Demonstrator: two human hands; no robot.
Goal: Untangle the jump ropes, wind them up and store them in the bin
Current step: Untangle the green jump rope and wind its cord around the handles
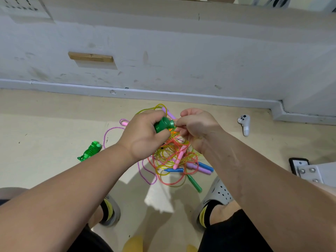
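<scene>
- The floor (pixel 45 124) is smooth, pale and hard. Cords would likely slide on it rather than catch, so a hard pull may drag the whole heap instead of freeing one rope.
- The tangle of jump ropes (pixel 174 159) lies on the floor between the feet, below both hands. It is made of thin, glossy, translucent cords in yellow, red and orange, looped many times over each other. Pulling one loop blind would likely tighten a knot.
- The left hand (pixel 143 135) has its fingers wrapped round the green handle (pixel 163 124), raised above the heap.
- The right hand (pixel 194 128) pinches at that handle's narrow tip. Whether it holds the tip or the cord there, I cannot tell. A slip would likely let the cord fall back into the loops.
- The purple braided rope (pixel 145 171) looks matte and woven, and trails out to the left. It could snag on the slick cords.
- The wound green rope (pixel 91 150) lies apart on the left in a tight bundle. No bin is in view.
- Loose tapered plastic handles lie in the heap, among them a pink handle (pixel 179 157) and a blue handle (pixel 174 170). They may hook passing loops.
</scene>
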